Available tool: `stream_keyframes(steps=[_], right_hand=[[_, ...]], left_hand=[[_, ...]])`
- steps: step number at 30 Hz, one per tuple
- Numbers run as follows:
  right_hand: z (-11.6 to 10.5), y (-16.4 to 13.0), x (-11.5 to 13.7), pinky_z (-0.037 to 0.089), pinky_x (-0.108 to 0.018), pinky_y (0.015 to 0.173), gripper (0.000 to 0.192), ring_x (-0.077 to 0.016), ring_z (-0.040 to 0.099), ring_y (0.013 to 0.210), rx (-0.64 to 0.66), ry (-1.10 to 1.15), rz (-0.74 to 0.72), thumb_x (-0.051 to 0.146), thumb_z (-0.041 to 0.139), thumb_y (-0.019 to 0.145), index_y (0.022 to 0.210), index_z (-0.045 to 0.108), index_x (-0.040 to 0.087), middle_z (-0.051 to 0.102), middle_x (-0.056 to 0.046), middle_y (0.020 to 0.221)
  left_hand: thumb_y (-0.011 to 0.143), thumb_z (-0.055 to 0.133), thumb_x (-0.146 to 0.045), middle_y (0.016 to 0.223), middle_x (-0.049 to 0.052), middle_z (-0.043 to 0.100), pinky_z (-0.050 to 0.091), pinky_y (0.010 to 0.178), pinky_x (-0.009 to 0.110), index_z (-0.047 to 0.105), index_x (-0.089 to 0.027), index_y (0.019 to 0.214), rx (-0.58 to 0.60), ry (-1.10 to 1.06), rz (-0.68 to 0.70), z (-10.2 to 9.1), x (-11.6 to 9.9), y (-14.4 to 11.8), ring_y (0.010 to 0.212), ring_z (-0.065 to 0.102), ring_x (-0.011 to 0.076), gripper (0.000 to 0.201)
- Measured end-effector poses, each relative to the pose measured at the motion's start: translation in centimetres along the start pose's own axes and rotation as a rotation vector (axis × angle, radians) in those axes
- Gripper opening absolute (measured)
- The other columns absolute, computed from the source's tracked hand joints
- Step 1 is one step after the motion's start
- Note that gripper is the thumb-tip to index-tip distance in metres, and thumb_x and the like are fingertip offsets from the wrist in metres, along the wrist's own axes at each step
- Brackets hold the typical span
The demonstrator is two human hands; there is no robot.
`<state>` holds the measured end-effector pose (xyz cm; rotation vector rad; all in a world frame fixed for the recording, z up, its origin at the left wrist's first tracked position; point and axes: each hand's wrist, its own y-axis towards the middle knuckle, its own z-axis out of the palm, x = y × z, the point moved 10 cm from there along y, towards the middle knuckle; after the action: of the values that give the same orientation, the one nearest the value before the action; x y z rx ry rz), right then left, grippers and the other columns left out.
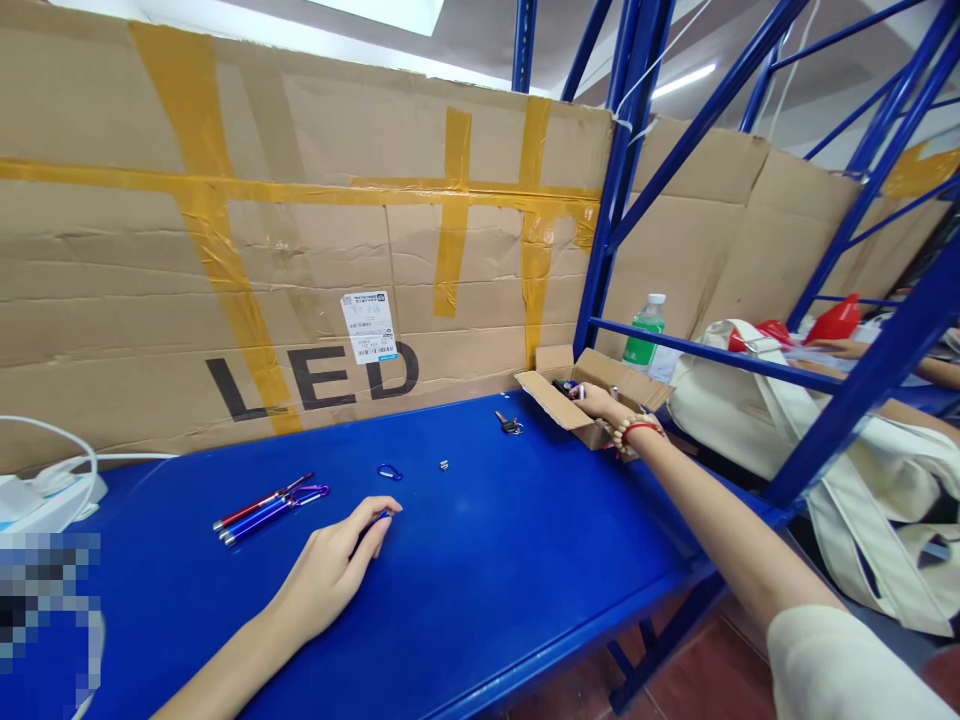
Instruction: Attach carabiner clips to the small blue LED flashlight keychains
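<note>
My left hand rests over the blue table, fingers curled together. A bit of dark blue shows at its fingertips; what it is I cannot make out. My right hand reaches into an open cardboard box, its fingers closed near a small silver-ended piece, with dark small items beside it. Left of my left hand lie slim metal pen-shaped tubes, a red one and blue ones, with a purple carabiner at their end. Beyond that hand are a blue carabiner and a tiny silver piece.
Keys lie left of the box. A tall cardboard wall closes off the back. Blue rack bars cross above my right arm. Beyond are a green-liquid bottle and a white bag. A power strip sits far left.
</note>
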<state>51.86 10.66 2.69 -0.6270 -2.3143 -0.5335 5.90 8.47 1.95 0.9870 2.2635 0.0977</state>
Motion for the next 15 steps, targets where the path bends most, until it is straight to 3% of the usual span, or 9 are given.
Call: stream_keyframes(steps=[4, 9, 15], right_hand=[[0.7, 1.8, 0.6, 0.05, -0.024, 0.061, 0.028, -0.0092, 0.057, 0.067, -0.013, 0.092, 0.057, 0.035, 0.047, 0.089, 0.097, 0.058, 0.011, 0.061, -0.004, 0.084], [0.8, 2.0, 0.0, 0.047, -0.02, 0.048, 0.026, -0.0076, 0.055, 0.049, -0.037, 0.195, 0.107, 0.023, 0.048, 0.087, 0.108, 0.052, 0.008, 0.064, -0.007, 0.076], [-0.2, 2.3, -0.6, 0.052, -0.023, 0.056, 0.046, -0.0141, 0.063, 0.067, -0.144, 0.203, 0.068, 0.015, 0.045, 0.082, 0.127, 0.037, 0.008, 0.064, -0.013, 0.094]], left_hand=[[0.093, 0.025, -0.041, 0.063, -0.004, 0.052, 0.039, 0.06, 0.019, 0.047, -0.022, 0.111, 0.011, 0.0, -0.007, 0.1, 0.0, 0.0, 0.057, 0.051, 0.0105, 0.034], [0.093, 0.025, -0.041, 0.063, -0.004, 0.052, 0.039, 0.06, 0.019, 0.047, -0.022, 0.111, 0.016, 0.0, -0.011, 0.1, 0.0, 0.0, 0.057, 0.051, 0.0104, 0.035], [0.093, 0.025, -0.042, 0.064, -0.003, 0.052, 0.039, 0.06, 0.019, 0.047, -0.022, 0.111, 0.017, 0.004, -0.015, 0.1, 0.1, -0.1, 0.058, 0.051, 0.0107, 0.035]])
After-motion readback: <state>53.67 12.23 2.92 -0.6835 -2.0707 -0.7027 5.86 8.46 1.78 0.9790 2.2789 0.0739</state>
